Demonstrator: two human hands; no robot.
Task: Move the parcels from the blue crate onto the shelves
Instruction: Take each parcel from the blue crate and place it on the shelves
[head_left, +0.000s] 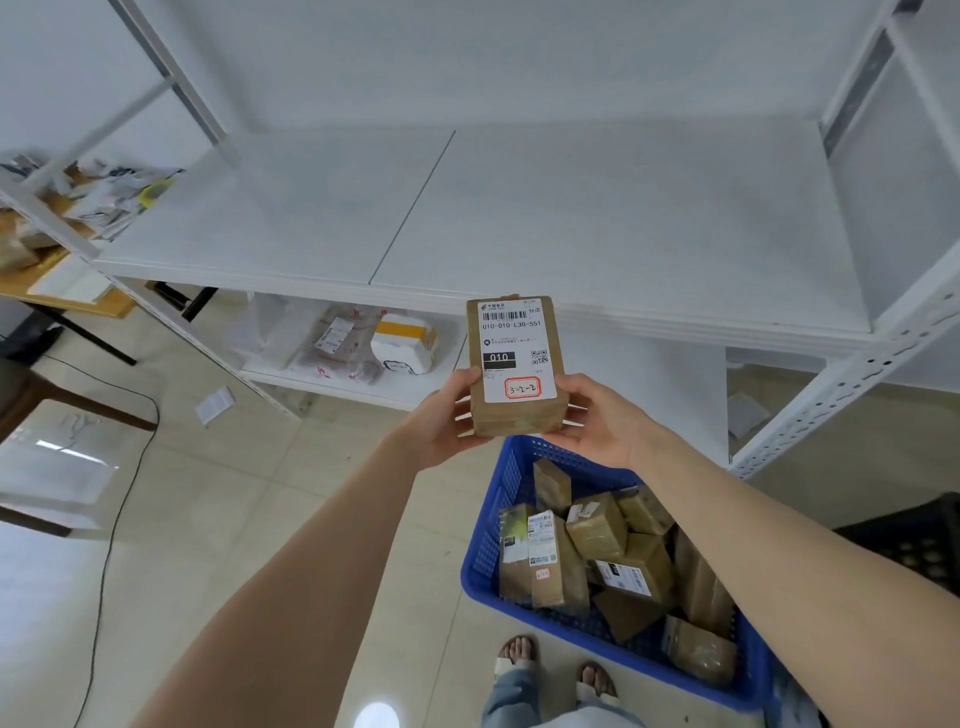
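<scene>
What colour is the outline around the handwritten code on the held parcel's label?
Red, a rounded box low on the parcel label; clearest in the head view.

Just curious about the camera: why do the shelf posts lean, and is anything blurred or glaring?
Head view: wide-angle lens splays the shelf posts outward; parcel label sharp; clutter at far left soft; glare on the floor tiles by the feet.

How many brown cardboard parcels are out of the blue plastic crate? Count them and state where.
1: the brown cardboard parcel, gripped by left hand and right hand above the blue plastic crate, before the white metal shelf. Brownish clutter far left is too blurred to judge.
</scene>
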